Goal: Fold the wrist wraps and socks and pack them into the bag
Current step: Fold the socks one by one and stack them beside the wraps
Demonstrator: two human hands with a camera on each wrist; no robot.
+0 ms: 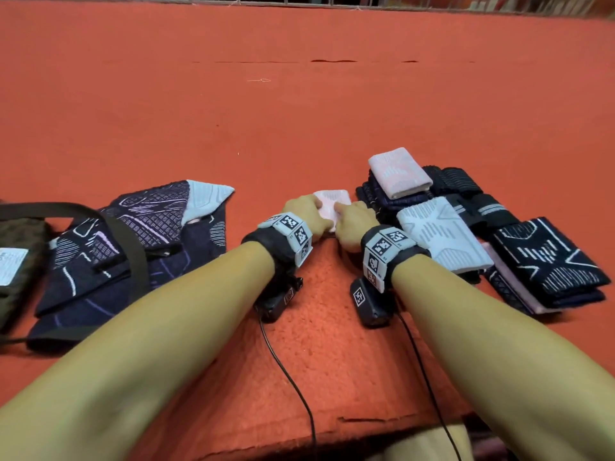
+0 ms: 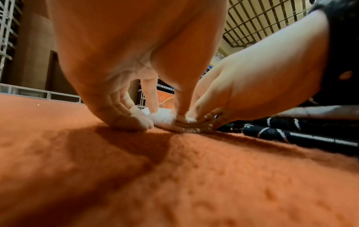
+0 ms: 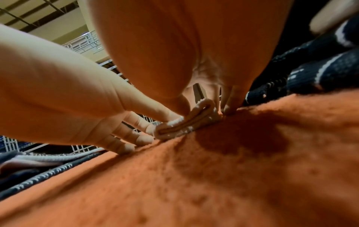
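Note:
A small folded pale pink sock [image 1: 334, 199] lies on the orange carpet in the middle. My left hand [image 1: 317, 209] holds its left end and my right hand [image 1: 341, 209] its right end. In the left wrist view the left fingertips [image 2: 141, 121] curl down beside the sock [image 2: 162, 119]. In the right wrist view the sock [image 3: 184, 124] shows its folded layers, with my right thumb pressing on top. An olive bag [image 1: 18, 247] with a dark strap sits at far left. Beside it lie unfolded dark patterned socks [image 1: 149, 227]. Folded socks [image 1: 442, 234] and black wrist wraps [image 1: 466, 184] are stacked on the right.
The orange carpet [image 1: 299, 111] stretches far ahead of the hands. Its front edge [image 1: 366, 422] runs near my body. Two thin black cables [image 1: 286, 371] trail from the wrist cameras. A wire fence [image 1: 432, 3] lines the far side.

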